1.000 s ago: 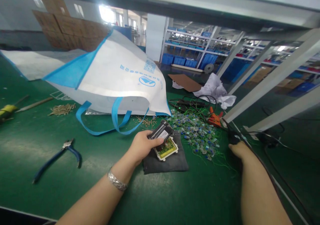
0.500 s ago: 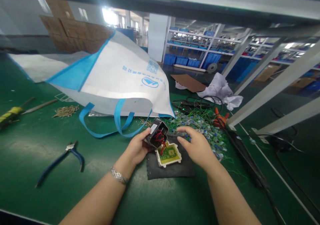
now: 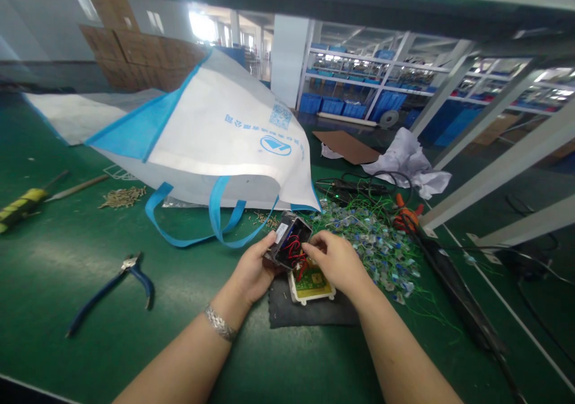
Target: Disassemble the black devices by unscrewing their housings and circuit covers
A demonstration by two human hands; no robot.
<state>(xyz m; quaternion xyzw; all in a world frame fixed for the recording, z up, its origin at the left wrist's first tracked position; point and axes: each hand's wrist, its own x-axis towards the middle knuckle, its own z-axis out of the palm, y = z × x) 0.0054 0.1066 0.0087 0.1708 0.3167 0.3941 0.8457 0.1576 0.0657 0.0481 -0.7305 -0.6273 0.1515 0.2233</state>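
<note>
My left hand [image 3: 254, 270] grips a black plastic housing [image 3: 279, 254] with a white label, tilted so that its open side faces right. Inside it are red wires [image 3: 294, 245], which run down to a circuit board [image 3: 309, 281] in a white frame. This board rests on a dark cloth [image 3: 291, 314] on the green bench. Close to the housing's right edge, my right hand [image 3: 335, 260] has its thumb and fingers drawn together at the wires. The right hand partly covers the board's upper right side.
Blue-handled cutters [image 3: 130, 264] lie at left, near a yellow-handled tool [image 3: 20, 209] and a pile of screws [image 3: 123, 197]. A white bag [image 3: 215, 131] with blue handles sits behind my hands. Green-wired small parts [image 3: 381, 248] and orange-handled pliers [image 3: 406, 215] are at right, beside metal posts [image 3: 494, 158].
My right hand has moved left from open air to the housing, and its fingers have closed at the wires. The left hand still holds the housing. The view has shifted slightly.
</note>
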